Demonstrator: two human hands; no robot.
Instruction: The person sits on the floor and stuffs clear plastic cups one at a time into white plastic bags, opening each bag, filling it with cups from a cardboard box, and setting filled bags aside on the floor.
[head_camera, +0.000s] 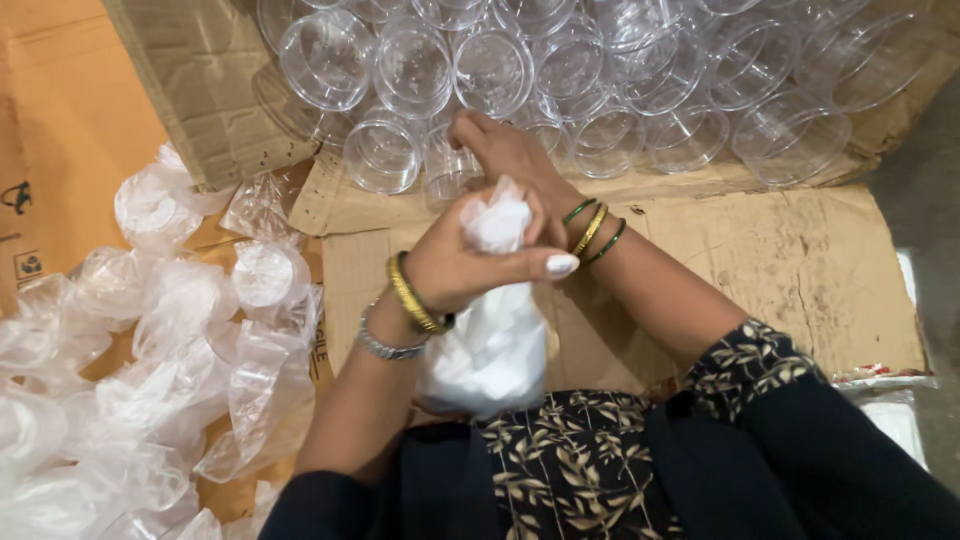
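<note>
My left hand (462, 265) is closed around the twisted neck of a white plastic bag (495, 350), which hangs full in front of my lap. My right hand (505, 155) reaches past it, with the fingers curled over the rim of a small clear plastic cup (448, 172) at the near edge of a heap of cups. Both wrists carry bangles. Whatever the bag holds is hidden by its cloudy film.
Several clear round plastic cups (560, 70) lie in an open cardboard box (200, 100) at the top. Flattened cardboard (780, 260) covers the floor in front of me. A pile of crumpled clear plastic bags (170, 340) lies at the left.
</note>
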